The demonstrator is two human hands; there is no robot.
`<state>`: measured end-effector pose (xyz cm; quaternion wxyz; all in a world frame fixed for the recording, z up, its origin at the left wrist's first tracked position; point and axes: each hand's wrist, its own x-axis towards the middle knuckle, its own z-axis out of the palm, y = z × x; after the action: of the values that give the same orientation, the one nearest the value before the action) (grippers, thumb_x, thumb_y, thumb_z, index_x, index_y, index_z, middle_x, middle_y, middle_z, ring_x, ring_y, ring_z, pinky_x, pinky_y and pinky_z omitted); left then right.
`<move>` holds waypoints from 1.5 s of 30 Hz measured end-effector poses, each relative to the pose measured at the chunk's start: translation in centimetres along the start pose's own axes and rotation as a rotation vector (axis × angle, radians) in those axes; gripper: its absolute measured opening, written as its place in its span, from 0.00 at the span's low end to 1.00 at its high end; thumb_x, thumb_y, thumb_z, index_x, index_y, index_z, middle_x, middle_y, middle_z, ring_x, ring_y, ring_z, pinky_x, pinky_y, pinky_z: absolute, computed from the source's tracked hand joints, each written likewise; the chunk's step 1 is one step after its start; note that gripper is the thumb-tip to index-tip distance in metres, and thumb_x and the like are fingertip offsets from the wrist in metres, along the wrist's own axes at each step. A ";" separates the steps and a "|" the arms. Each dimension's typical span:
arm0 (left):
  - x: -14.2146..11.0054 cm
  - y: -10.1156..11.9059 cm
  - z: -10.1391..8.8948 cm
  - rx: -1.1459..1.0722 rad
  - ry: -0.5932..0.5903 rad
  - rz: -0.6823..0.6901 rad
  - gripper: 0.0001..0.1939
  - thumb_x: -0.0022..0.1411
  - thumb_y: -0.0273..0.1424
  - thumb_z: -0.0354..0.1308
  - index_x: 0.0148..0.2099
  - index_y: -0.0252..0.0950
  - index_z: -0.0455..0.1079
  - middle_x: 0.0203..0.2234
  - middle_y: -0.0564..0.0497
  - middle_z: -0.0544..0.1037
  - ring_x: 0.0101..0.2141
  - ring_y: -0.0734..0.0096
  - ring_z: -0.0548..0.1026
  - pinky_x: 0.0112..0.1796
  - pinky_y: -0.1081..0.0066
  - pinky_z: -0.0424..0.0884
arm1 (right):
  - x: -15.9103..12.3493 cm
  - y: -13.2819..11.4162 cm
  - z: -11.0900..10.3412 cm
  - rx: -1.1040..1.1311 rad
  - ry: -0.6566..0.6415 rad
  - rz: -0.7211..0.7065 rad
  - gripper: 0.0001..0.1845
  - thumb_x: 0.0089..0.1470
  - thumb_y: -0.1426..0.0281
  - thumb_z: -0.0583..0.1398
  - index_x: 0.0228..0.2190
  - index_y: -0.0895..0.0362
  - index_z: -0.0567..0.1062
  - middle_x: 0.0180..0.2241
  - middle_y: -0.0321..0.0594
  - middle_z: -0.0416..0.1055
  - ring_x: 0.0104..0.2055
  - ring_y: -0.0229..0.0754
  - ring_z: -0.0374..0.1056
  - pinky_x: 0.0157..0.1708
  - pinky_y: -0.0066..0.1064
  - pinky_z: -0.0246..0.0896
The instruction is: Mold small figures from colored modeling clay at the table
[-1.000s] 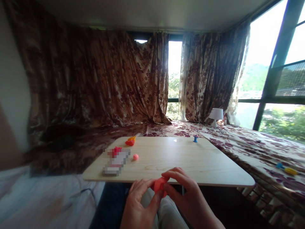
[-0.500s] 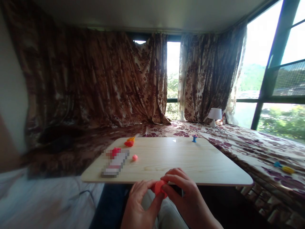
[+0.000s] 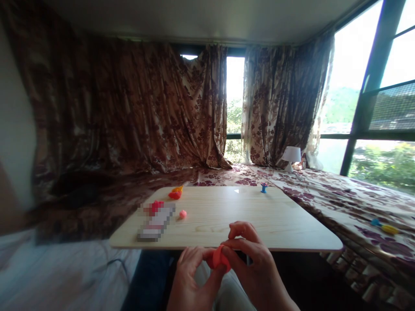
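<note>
Both hands hold one lump of coral-red modelling clay [image 3: 220,258] in front of the table's near edge. My left hand [image 3: 196,274] grips its left side, the thumb pressing from below. On the other side my right hand [image 3: 248,252] pinches the clay between thumb and index finger, its other fingers bent and raised. The lump looks bent or folded, and fingers cover part of it. A small pink clay ball [image 3: 183,214] lies on the light wooden table [image 3: 246,220] beyond my hands.
At the table's left are a blurred-out flat box [image 3: 157,224], a dark pink piece [image 3: 157,207] and a red-and-orange piece [image 3: 175,194]. A small blue figure [image 3: 263,188] stands at the far right. On the bed lie a blue-and-yellow toy [image 3: 385,226] and a white lamp [image 3: 291,157].
The clay has gone from a rounder lump to a bent, folded-looking shape. My right hand's outer fingers have lifted away from it, while the left hand keeps its grip.
</note>
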<state>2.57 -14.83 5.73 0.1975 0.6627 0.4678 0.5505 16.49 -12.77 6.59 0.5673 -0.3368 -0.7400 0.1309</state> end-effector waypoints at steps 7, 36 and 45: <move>0.0 -0.3 0.0 -0.132 0.026 -0.187 0.15 0.49 0.43 0.59 0.34 0.37 0.73 0.29 0.51 0.78 0.34 0.65 0.75 0.39 0.70 0.70 | 0.0 0.3 -0.8 0.043 -0.100 0.087 0.12 0.56 0.68 0.55 0.42 0.51 0.72 0.43 0.40 0.65 0.45 0.41 0.64 0.44 0.30 0.63; -0.2 -0.2 0.4 -0.187 -0.011 -0.134 0.16 0.51 0.43 0.58 0.36 0.36 0.74 0.31 0.48 0.79 0.35 0.64 0.75 0.39 0.69 0.72 | -0.3 -0.4 -0.1 0.103 -0.109 0.121 0.08 0.54 0.69 0.57 0.34 0.53 0.77 0.33 0.39 0.68 0.35 0.39 0.65 0.36 0.28 0.64; -0.4 0.1 0.3 -0.175 -0.039 -0.162 0.15 0.51 0.43 0.58 0.33 0.36 0.71 0.28 0.49 0.77 0.34 0.65 0.74 0.38 0.71 0.71 | -0.8 -0.3 0.3 0.038 0.034 0.110 0.07 0.53 0.69 0.58 0.30 0.52 0.78 0.41 0.41 0.66 0.43 0.43 0.65 0.43 0.33 0.63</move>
<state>2.88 -15.13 5.57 0.3076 0.6136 0.4660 0.5583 16.20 -13.47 6.11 0.5780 -0.3682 -0.7081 0.1701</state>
